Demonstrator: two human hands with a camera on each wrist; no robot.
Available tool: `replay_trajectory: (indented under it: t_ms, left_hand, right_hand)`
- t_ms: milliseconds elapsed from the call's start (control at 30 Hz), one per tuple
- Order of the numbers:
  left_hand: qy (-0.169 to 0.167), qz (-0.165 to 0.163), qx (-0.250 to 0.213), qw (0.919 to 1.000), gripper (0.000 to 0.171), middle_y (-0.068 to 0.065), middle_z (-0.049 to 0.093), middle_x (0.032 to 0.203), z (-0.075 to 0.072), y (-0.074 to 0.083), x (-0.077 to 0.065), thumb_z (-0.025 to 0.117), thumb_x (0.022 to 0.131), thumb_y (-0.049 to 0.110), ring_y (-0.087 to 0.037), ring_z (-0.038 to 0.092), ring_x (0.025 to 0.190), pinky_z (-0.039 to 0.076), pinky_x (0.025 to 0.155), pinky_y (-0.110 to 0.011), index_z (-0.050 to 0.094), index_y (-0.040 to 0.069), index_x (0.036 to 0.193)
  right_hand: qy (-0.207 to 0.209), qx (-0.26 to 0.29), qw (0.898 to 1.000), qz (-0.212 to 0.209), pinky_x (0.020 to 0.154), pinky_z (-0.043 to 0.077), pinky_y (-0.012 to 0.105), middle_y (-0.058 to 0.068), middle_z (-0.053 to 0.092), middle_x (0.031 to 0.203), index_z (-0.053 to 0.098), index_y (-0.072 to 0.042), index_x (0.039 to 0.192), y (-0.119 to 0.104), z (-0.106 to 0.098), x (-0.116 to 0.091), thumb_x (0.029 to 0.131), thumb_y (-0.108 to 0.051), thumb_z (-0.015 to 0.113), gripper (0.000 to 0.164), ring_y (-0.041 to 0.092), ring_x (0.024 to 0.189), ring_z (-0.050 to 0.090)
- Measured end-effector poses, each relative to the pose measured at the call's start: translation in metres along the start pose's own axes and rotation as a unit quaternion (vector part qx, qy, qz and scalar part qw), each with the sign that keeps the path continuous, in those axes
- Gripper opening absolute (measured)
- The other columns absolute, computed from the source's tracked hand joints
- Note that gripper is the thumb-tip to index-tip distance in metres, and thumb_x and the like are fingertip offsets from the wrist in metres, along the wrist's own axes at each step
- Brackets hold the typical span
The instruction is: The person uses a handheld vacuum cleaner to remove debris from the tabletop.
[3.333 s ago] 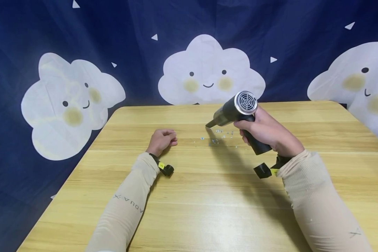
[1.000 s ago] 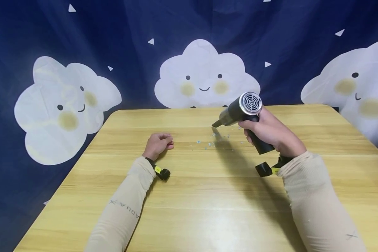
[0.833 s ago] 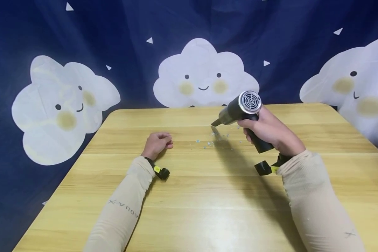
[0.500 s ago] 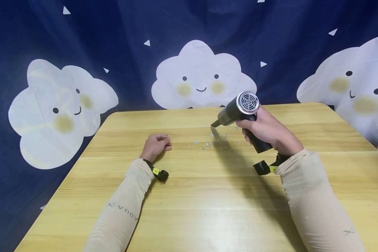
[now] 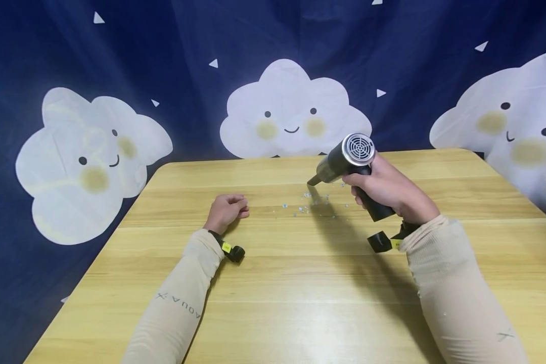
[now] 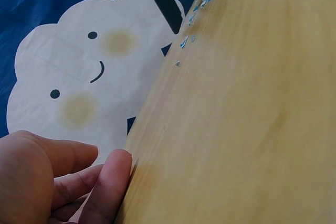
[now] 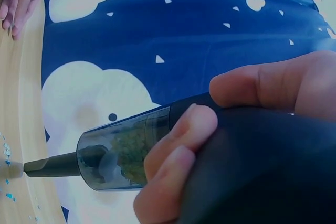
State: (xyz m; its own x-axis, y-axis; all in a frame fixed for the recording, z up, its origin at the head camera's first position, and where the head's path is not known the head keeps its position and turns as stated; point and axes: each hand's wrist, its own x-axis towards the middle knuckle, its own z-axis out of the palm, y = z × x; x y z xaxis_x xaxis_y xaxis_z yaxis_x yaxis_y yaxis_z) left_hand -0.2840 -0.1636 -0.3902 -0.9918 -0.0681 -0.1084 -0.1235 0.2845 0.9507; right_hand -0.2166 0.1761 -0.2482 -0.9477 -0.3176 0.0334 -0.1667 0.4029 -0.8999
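My right hand [image 5: 389, 189] grips the handle of a black handheld vacuum cleaner [image 5: 334, 164] with a silver vent ring. Its narrow nozzle [image 7: 52, 164] points down and left, the tip close over the table by small blue and white scraps [image 5: 303, 209]. In the right wrist view, a see-through dust cup [image 7: 97, 142] shows greenish-brown matter inside. My left hand [image 5: 227, 210] rests on the table left of the scraps, fingers loosely bent and holding nothing; its thumb and forefinger show in the left wrist view.
The light wooden table [image 5: 273, 283] fills the lower view, its far edge running before a dark blue curtain [image 5: 191, 60] printed with white clouds. Both wrists wear black straps with small cameras [image 5: 237, 254]. The right arm's shadow crosses the table.
Over these seconds the vacuum's nozzle has shifted a little to the right over the scraps. The left hand keeps its place while the head view has turned slightly.
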Motion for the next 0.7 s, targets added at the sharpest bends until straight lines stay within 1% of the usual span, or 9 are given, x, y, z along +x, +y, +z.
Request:
replay_trajectory:
  t_ms: [133,367,567,700]
  left_hand:
    - [0.000,-0.002,-0.004,1.0000,0.025,-0.011,0.054,0.135,0.0006,-0.0016,0.0018,0.059,0.094,0.009,-0.020,0.064,0.094,0.060,0.073,-0.017,0.062,-0.005,0.114]
    - [-0.002,0.003,0.004,1.0000,0.024,-0.010,0.057,0.130,0.0011,-0.0006,0.0032,0.059,0.094,0.010,-0.019,0.064,0.094,0.060,0.072,-0.017,0.063,-0.004,0.114]
    - [0.000,0.000,0.002,1.0000,0.024,-0.010,0.054,0.134,0.0004,-0.0020,0.0022,0.058,0.094,0.010,-0.018,0.064,0.093,0.060,0.072,-0.016,0.062,-0.004,0.114]
    - [0.001,0.003,0.004,1.0000,0.025,-0.010,0.054,0.134,-0.0002,-0.0037,0.0020,0.058,0.094,0.010,-0.017,0.064,0.092,0.060,0.071,-0.016,0.062,-0.004,0.114]
  right_hand:
    - [0.001,0.002,1.000,-0.002,0.045,0.049,0.033,0.011,0.051,0.065,0.042,-0.009,0.128,0.0013,-0.0003,-0.0009,0.092,-0.009,0.055,0.038,0.022,0.049,0.051]
    - [0.004,0.000,1.000,-0.002,0.046,0.049,0.033,0.012,0.051,0.066,0.041,-0.008,0.127,0.0011,-0.0018,-0.0012,0.092,-0.009,0.055,0.037,0.023,0.050,0.051]
    - [0.005,0.005,1.000,-0.004,0.046,0.049,0.032,0.014,0.051,0.067,0.043,-0.007,0.125,0.0007,-0.0015,-0.0006,0.092,-0.009,0.056,0.035,0.023,0.050,0.051]
    - [0.008,0.003,1.000,-0.006,0.046,0.049,0.032,0.013,0.051,0.067,0.041,-0.008,0.126,0.0007,-0.0022,-0.0009,0.092,-0.009,0.056,0.037,0.023,0.050,0.051]
